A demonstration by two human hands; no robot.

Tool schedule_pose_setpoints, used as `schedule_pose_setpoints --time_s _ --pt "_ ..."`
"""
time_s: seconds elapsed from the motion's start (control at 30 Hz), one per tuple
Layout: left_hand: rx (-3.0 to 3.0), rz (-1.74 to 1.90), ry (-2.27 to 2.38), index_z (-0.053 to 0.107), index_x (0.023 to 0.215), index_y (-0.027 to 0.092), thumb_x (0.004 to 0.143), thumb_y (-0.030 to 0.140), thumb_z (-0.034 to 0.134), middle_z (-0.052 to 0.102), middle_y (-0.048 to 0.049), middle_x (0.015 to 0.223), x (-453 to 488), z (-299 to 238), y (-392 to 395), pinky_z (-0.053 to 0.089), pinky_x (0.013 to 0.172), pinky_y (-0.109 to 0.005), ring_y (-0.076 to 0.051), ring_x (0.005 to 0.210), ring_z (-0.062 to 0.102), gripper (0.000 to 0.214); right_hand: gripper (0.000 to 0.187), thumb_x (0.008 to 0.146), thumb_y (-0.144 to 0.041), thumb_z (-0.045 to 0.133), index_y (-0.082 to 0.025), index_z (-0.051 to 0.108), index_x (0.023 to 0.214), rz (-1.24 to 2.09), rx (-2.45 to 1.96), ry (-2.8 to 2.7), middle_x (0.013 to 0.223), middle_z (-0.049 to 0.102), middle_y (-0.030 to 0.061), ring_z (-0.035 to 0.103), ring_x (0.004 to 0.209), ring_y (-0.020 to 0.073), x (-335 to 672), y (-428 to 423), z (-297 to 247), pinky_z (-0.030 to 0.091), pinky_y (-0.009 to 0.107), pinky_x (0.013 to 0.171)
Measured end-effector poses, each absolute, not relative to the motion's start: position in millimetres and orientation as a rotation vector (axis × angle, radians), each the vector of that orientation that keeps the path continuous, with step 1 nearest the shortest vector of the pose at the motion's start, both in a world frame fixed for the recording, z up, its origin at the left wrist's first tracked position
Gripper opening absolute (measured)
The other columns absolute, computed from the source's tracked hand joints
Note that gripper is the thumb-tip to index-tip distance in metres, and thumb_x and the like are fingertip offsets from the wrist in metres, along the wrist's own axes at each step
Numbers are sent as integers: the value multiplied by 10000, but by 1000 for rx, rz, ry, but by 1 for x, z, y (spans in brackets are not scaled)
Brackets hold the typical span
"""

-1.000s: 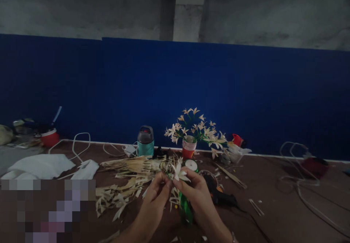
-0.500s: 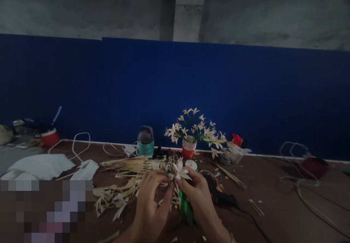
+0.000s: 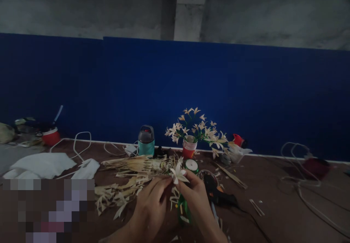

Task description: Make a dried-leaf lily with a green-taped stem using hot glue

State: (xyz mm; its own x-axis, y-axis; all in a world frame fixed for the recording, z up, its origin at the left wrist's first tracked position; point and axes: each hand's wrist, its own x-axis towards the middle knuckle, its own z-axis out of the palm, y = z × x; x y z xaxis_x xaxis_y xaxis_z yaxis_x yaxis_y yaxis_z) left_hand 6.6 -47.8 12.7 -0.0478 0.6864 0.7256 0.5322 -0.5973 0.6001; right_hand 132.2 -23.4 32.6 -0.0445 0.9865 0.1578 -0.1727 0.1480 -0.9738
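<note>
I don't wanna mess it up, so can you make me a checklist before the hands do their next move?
1. White flower held: ok, it is between the fingers of the right hand.
2. Left hand close by: ok, its fingertips are beside the flower.
3. Left hand's grip: cannot tell, its fingertips are partly hidden.
4. Red-and-white cup upright: ok, with pale flowers in it.
5. Black corded tool cool: cannot tell.
6. Tabletop tidy: not ok, pale strips are scattered about.

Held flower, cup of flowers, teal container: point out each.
Held flower (image 3: 178,174), head view, on its petals.
Cup of flowers (image 3: 189,152), head view, on its red side.
Teal container (image 3: 146,147), head view, lower body.
</note>
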Motion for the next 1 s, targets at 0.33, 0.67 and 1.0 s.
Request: schedule_pose_setpoints --time_s 0.33,0.67,1.0 --pt "1723 1567 1440 685 765 218 725 249 621 706 -55 747 7 13 -42 481 685 -288 -210 706 643 81 84 634 -226 645 -158 598 620 1060 -981 -1296 600 523 -18 461 605 133 132 -22 26 381 225 590" --pt "1081 1296 1107 511 658 162 653 303 631 519 56 502 17 34 -36 378 376 -186 -68 364 454 186 175 601 -292 694 -147 675 698 1107 -1094 -1286 689 664 46 579 671 187 140 -21 38 454 268 628" --pt "1050 1279 1085 558 652 148 606 344 662 535 41 500 14 43 -41 395 396 -203 -80 390 467 227 171 572 -284 692 -162 573 570 1135 -1060 -1333 556 550 -22 479 535 116 144 -23 46 402 210 514"
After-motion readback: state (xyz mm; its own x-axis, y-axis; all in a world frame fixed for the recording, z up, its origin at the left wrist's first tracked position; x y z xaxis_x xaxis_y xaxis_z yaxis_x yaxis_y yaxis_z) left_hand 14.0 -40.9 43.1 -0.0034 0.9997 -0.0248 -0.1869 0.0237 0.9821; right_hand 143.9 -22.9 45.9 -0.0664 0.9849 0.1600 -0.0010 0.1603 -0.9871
